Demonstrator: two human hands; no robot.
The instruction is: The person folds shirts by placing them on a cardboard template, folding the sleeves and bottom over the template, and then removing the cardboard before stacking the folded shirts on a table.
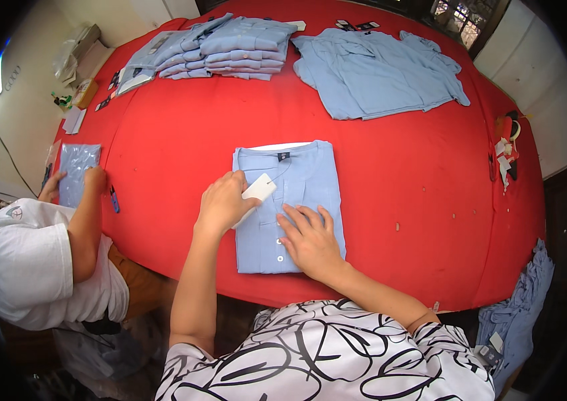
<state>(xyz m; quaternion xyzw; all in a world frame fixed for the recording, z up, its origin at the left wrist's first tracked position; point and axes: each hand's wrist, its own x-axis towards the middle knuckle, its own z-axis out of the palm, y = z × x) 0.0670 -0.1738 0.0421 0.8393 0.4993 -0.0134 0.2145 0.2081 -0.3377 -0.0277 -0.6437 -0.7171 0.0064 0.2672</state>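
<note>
Folded shirt under both hands, neck end away, tag at the left hand

The left hand (223, 204) grasps a white tag (264, 188) between thumb and fingers, over the left half of the shirt (307, 187). The shirt lies flat by the middle of the table's (397, 174) near edge, its long axis running toward the far edge, the dark label (283, 157) at the far end. A thin string shows between tag and label; of the two hands, the left is nearer to both. The right hand (313, 244) grips nothing: its fingers spread over the shirt's right half, beside the buttons (280, 258), seemingly resting on the cloth.

At the left edge of the red table, a co-worker (23, 257) has both hands on a bagged shirt (79, 160); a blue cutter or pen (115, 200) lies just beside. A stack (243, 50) of blue shirts stands toward the far left corner, and a looser pile (380, 77) spreads toward the far right one. A tape roll (514, 129) sits by the right edge. More blue clothes (520, 307) bunch past the near right corner, their support unclear. Pale walls (530, 60) flank the table
</note>
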